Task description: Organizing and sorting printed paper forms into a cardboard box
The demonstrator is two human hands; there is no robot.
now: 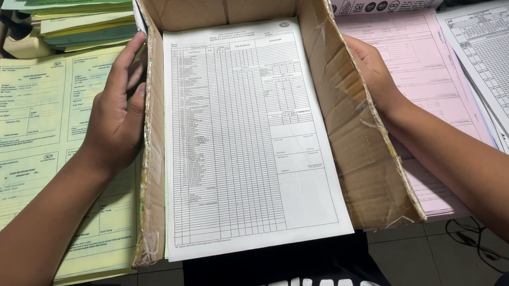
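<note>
Gripping cardboard box walls, hands outside, white forms inside.

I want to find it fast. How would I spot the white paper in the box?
Look for the brown cardboard box in the middle, held by the left hand and right hand. Inside lies the white paper, a printed table form. It is the only sheet in the box; yellow papers and pink papers lie outside.
</note>
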